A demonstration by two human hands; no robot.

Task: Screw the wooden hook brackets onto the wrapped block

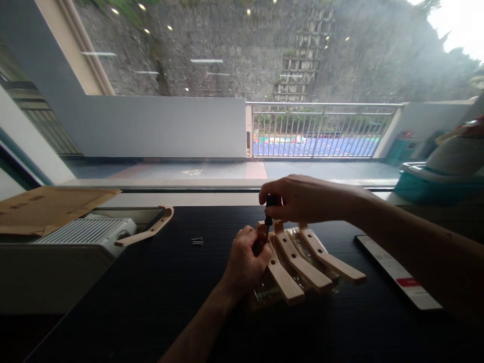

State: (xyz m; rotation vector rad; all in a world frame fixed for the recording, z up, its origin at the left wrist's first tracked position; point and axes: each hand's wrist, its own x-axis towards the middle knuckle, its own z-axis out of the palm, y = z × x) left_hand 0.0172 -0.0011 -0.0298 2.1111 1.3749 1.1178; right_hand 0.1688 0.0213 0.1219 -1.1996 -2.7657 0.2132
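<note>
Three pale wooden pieces [302, 262] with small holes lie fanned out on a clear plastic bag [264, 292] on the black table [151, 302]. My left hand [245, 259] is closed around the near end of the leftmost piece. My right hand [298, 197] is above it, fingers pinched on a small black screwdriver handle [269, 204] that points down at the piece's end. A couple of small screws [197, 241] lie on the table to the left.
A curved wooden piece [149, 231] rests against a white ribbed box [85, 233] at the left, beside a cardboard flap [45, 206]. A white leaflet with a red mark [401, 272] lies at the right. A teal object [434, 184] stands at the far right. A window is behind.
</note>
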